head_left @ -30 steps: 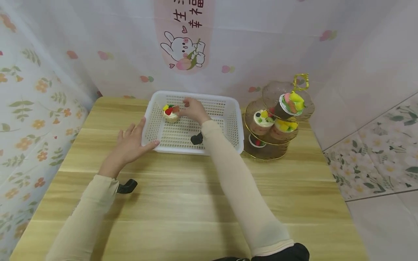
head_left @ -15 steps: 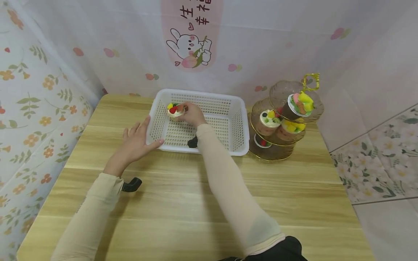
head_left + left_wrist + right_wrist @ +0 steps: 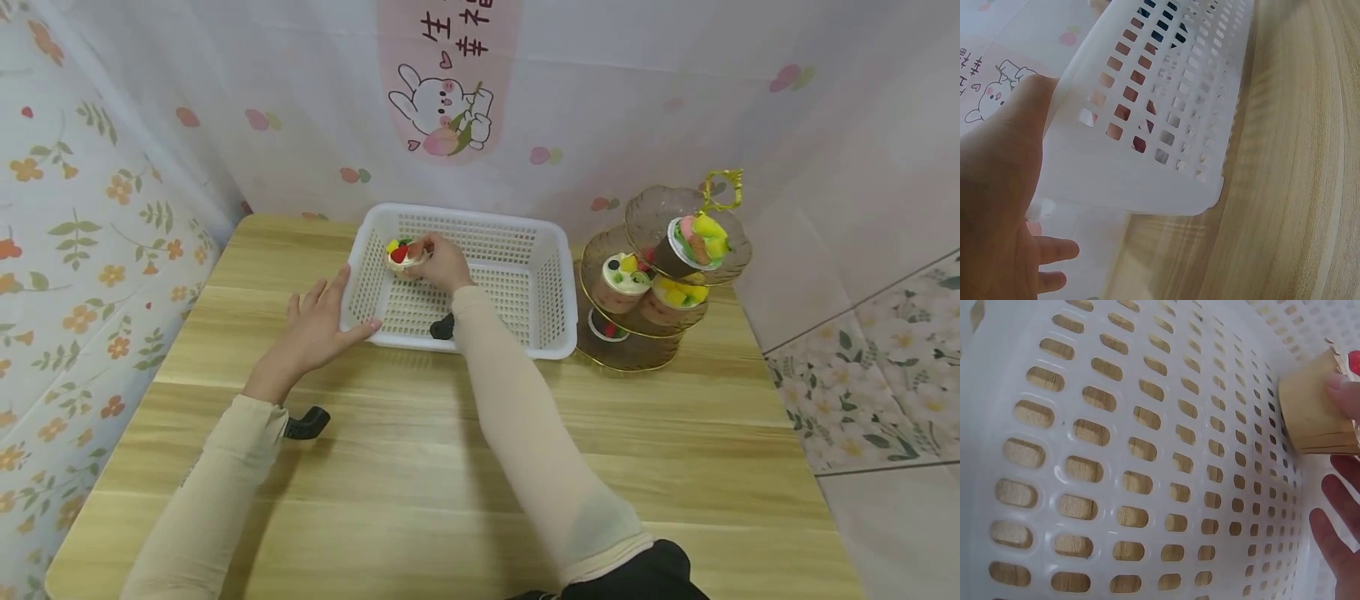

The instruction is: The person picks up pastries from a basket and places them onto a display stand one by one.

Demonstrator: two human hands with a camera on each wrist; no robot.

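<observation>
A small toy cupcake with cream, a red strawberry and yellow fruit pieces stands at the left end of a white perforated plastic basket. My right hand reaches into the basket and pinches this cupcake from its right side. In the right wrist view, the thumb presses on the cupcake's tan cup, close to the basket floor. My left hand rests against the basket's front left corner, fingers spread along the outside and thumb along the front. The left wrist view has the thumb touching the basket's rim.
To the right of the basket stands a tiered cake stand with a gold handle, holding several toy desserts such as a dark cup topped with fruit. A wooden table lies beneath, and a printed curtain hangs behind.
My right hand has closed in on the cupcake and now grips it. The left hand stays at the basket corner. The whole view has shifted slightly.
</observation>
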